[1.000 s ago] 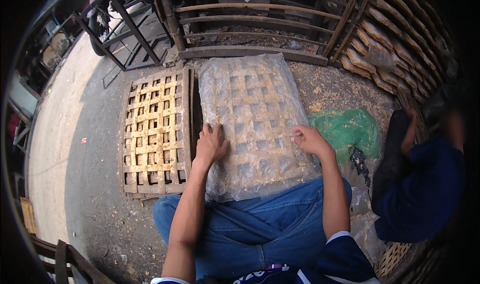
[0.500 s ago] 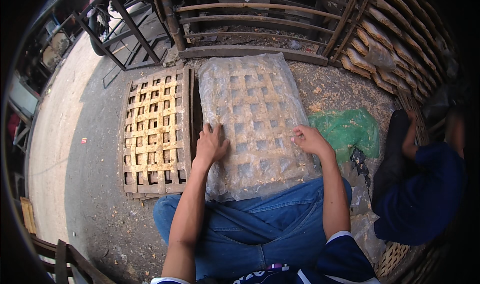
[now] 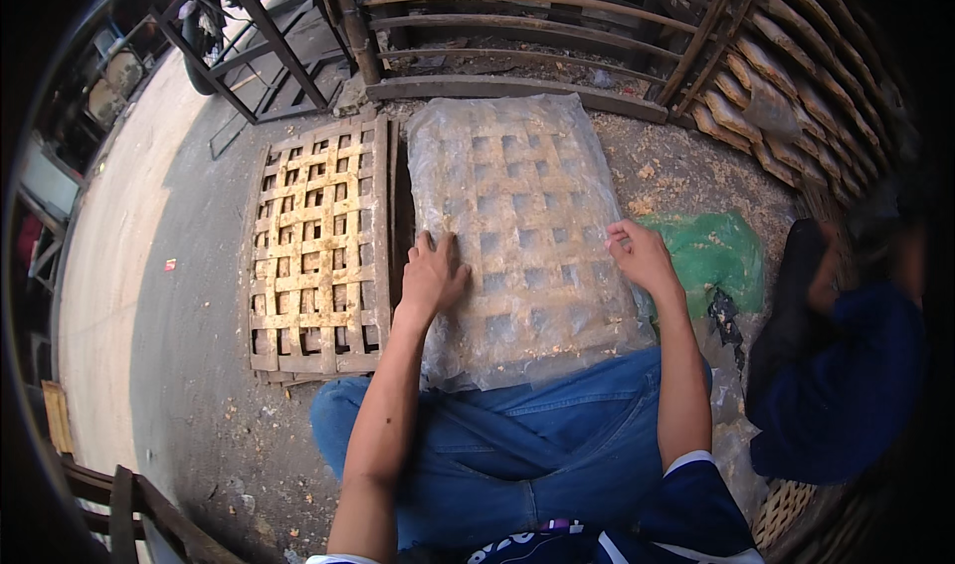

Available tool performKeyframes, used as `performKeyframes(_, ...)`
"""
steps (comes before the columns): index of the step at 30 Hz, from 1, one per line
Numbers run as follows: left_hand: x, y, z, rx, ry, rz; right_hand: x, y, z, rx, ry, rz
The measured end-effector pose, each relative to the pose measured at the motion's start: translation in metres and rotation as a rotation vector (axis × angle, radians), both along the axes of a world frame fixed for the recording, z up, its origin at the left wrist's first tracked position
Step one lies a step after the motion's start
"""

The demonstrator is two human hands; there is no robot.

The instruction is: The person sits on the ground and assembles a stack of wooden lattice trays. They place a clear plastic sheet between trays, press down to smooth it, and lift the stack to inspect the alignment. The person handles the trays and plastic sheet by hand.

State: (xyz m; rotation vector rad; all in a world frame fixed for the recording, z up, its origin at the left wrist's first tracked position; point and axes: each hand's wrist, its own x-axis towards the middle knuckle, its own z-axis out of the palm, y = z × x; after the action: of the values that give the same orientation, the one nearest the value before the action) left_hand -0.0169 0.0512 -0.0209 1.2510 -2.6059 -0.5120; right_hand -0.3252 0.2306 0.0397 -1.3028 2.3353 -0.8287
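Note:
In front of my folded legs lies a woven-slat tray covered by a clear plastic sheet (image 3: pixel 527 181), with pale crumbs scattered over it. My left hand (image 3: pixel 435 274) rests on the sheet's left edge, fingers spread and lying flat. At the sheet's right edge is my right hand (image 3: pixel 645 256), its fingers curled in toward the thumb. Whether plastic is caught between those fingertips is too small to make out. Close on the left, a bare lattice tray (image 3: pixel 316 251) of yellowish strips in a wooden frame sits on top of others.
A crumpled green plastic sheet (image 3: pixel 711 261) lies right of the covered tray. Another person in dark blue (image 3: pixel 846 375) sits at the right. Slab-like stacked layers (image 3: pixel 756 106) lean at the back right. A slatted wooden rack (image 3: pixel 517 87) stands behind, a dark metal frame (image 3: pixel 264 47) at the back left.
The whole view has shifted a little, moving the scene right and up. My right hand has moved slightly outward to the sheet's right edge. My left hand stays on the left edge.

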Motion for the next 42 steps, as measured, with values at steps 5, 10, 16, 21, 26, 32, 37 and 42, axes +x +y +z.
performKeyframes(5,-0.001,-0.001,0.003,0.011,-0.002,0.021,-0.029,-0.043,-0.011,-0.134,0.005,0.015)
performKeyframes(10,-0.004,-0.003,0.009,0.008,-0.043,0.023,-0.093,-0.133,-0.037,-0.159,0.184,-0.018)
performKeyframes(16,-0.017,-0.001,0.018,-0.003,-0.099,0.046,-0.097,-0.205,-0.069,-0.107,0.424,-0.164)
performKeyframes(21,-0.020,0.000,0.021,0.011,-0.127,0.064,-0.098,-0.220,-0.095,-0.104,0.579,-0.126)
performKeyframes(26,-0.019,0.000,0.017,-0.003,-0.083,0.056,-0.103,-0.224,-0.104,-0.240,0.487,-0.304)
performKeyframes(32,-0.017,-0.002,0.018,0.017,-0.090,0.068,-0.100,-0.229,-0.095,0.065,0.448,-0.097)
performKeyframes(37,-0.022,0.000,0.021,0.014,-0.075,0.057,-0.100,-0.247,-0.112,-0.193,0.610,-0.406)
performKeyframes(42,-0.017,0.001,0.020,0.018,-0.101,0.078,-0.101,-0.243,-0.095,-0.097,0.426,-0.315)
